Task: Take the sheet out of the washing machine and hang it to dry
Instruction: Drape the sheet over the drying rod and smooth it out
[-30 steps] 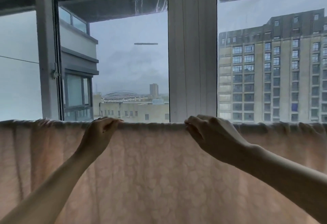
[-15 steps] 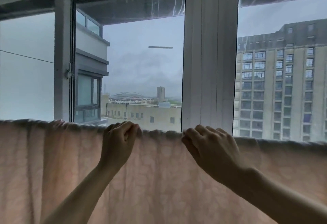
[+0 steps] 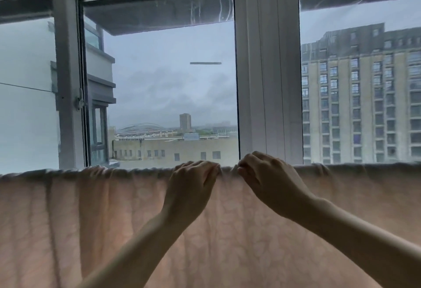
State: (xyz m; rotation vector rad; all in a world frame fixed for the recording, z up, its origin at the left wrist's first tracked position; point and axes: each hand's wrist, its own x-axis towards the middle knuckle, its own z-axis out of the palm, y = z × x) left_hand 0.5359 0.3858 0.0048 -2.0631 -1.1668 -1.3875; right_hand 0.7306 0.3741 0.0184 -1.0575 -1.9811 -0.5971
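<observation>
A pale pink patterned sheet (image 3: 91, 219) hangs across the whole width of the view, its bunched top edge draped over a hidden line or rail at window-sill height. My left hand (image 3: 191, 187) grips the top fold near the middle, fingers curled over it. My right hand (image 3: 268, 183) pinches the same fold just to the right, a small gap apart from the left hand. Both forearms reach up from the bottom of the view in front of the fabric. The washing machine is out of sight.
Right behind the sheet stands a wide window with a thick white frame post (image 3: 268, 71). A window handle (image 3: 79, 103) sits on the left frame. Outside are a tall building (image 3: 360, 96) and low rooftops.
Both hands have slid toward each other along the sheet's top edge, the left hand moving right the most. The view has shifted left, so the frame post now appears further right.
</observation>
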